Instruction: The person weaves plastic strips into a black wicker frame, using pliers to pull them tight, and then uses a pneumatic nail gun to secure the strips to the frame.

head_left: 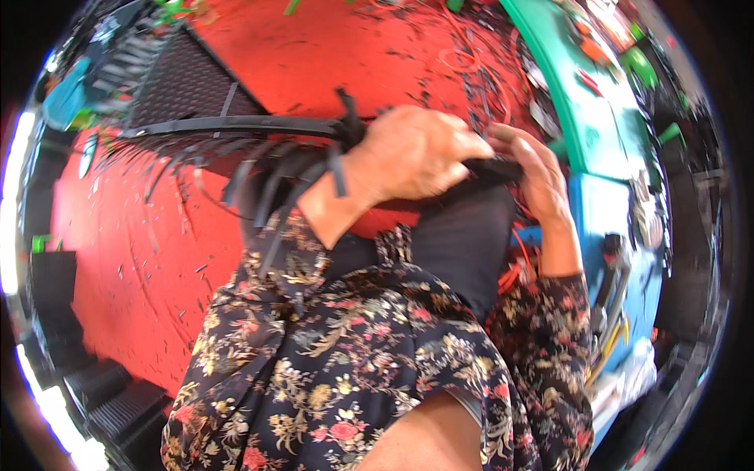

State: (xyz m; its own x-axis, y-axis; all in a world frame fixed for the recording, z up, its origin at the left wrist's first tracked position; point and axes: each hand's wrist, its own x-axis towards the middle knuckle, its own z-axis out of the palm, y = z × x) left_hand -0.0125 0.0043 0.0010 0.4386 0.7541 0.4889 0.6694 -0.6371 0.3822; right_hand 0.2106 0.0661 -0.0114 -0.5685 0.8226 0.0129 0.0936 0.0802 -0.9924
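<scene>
A long black woven piece with a curved band (236,124) and many loose flat black strips lies across in front of me, above my knees. My left hand (408,153) is closed on its right part, fingers bent, with a few strips hanging by the wrist. At the right end, my right hand (538,169) has its thumb and fingers around the black edge (499,170). The hands are close together, and exactly what lies under the left fingers is hidden. Motion blurs the loose strips.
Red floor covering (149,275) is scattered with black scraps. A black woven panel (196,86) stands at the upper left. To my right are a green surface (597,118) and a blue one (585,204) bearing tools. An orange hose (463,59) lies ahead.
</scene>
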